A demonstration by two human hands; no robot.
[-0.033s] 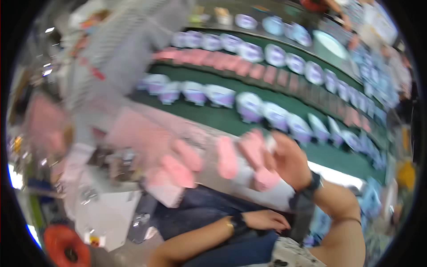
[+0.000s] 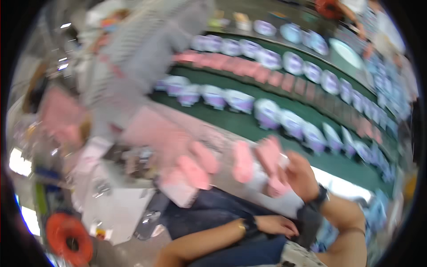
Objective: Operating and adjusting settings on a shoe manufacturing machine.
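Observation:
My right hand (image 2: 303,178), wearing a dark wristband, is at the near edge of the green belt. Its fingers curl at the edge of a pink foot-shaped piece (image 2: 268,153), seemingly gripping it, though blur softens the contact. Another pink piece (image 2: 277,187) lies just below, and a pink elongated piece (image 2: 242,162) is to the left. Low over my dark-clad lap, my left hand (image 2: 276,226) holds nothing, its fingers loosely extended. Farther left, two pink rounded pieces (image 2: 194,172) lie by a pink sheet-like area.
Beyond my hands, a green belt (image 2: 213,116) carries rows of white-and-purple curved pieces (image 2: 267,113) and a row of pink flat pieces (image 2: 240,66). A grey machine (image 2: 147,53) rises at left. An orange-red ring-shaped object (image 2: 69,240) is lower left. Other people are at far right.
The whole scene sits a little farther right and mostly lower in the picture, as the view has shifted. Both hands keep about the same pose and place among the things.

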